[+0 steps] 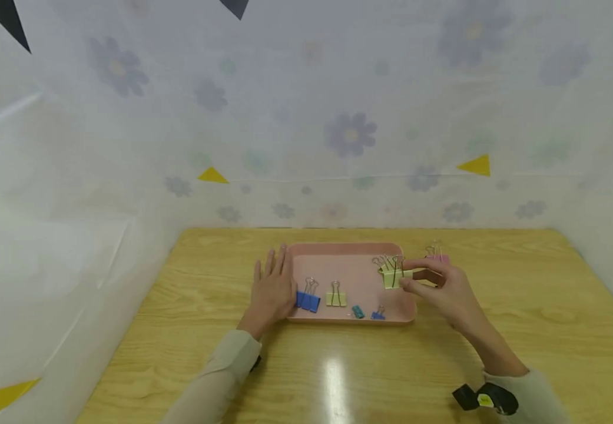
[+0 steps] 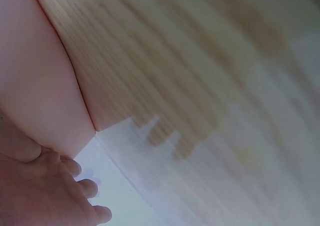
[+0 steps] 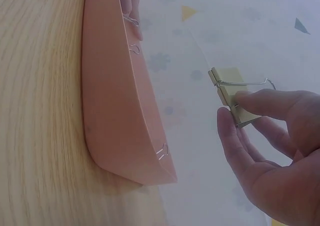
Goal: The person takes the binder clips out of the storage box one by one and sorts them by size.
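A pink tray (image 1: 348, 323) lies on the table, its outer wall (image 3: 112, 86) close up in the right wrist view. Fingers straight, my left hand (image 1: 274, 291) rests along the tray's left side. My right hand (image 1: 451, 288) pinches a pale yellow binder clip (image 3: 232, 88) between thumb and fingers, above the tray's right end. More wire handles show behind that clip in the head view. Inside the tray, near its front, are a large blue binder clip (image 1: 308, 301), another pale yellow clip (image 1: 335, 299), a small teal clip (image 1: 358, 311) and a small blue clip (image 1: 378, 315).
A pink binder clip (image 1: 437, 257) stands on the wooden table (image 1: 189, 353) beyond my right hand, partly hidden by it. Flower-patterned white sheeting (image 1: 285, 118) rises behind the table and along both sides.
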`<state>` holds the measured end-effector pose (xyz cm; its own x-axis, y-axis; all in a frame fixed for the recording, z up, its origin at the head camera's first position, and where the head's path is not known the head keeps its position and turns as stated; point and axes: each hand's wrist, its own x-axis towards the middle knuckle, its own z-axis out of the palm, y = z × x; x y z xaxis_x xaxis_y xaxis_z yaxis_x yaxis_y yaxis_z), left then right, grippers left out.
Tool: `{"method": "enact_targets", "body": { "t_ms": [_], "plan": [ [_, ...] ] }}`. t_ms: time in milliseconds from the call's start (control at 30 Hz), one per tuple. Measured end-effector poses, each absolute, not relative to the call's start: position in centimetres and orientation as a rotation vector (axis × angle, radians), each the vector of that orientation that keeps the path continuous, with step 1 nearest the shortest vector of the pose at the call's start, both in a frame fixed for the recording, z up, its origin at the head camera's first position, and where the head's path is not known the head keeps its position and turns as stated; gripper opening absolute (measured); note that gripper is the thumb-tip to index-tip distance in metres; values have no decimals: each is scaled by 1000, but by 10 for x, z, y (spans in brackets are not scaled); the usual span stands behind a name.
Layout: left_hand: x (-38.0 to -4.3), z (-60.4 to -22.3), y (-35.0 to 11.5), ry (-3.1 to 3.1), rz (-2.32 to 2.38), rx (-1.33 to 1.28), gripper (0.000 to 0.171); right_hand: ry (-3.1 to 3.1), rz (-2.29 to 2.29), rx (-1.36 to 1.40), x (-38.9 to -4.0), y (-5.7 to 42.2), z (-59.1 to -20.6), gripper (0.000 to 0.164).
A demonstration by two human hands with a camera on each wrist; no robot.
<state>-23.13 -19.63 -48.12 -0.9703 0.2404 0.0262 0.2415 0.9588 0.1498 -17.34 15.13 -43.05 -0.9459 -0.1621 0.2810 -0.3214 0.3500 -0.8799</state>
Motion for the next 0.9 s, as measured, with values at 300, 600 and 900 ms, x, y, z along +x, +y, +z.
{"method": "enact_targets", "body": {
  "t_ms": [300, 600, 900],
  "plan": [
    [-227, -482, -202, -3088, -211, -387, 62, -2490, 1589, 331, -170, 167, -428, 31],
    [-230, -480, -202, -3072, -233, -411, 62, -2501, 1531, 231, -175, 195, -422, 37],
    [-228, -482, -204, -3067, -257, -407, 62, -2484, 1518, 141, -181, 222, -426, 41]
  ]
}}
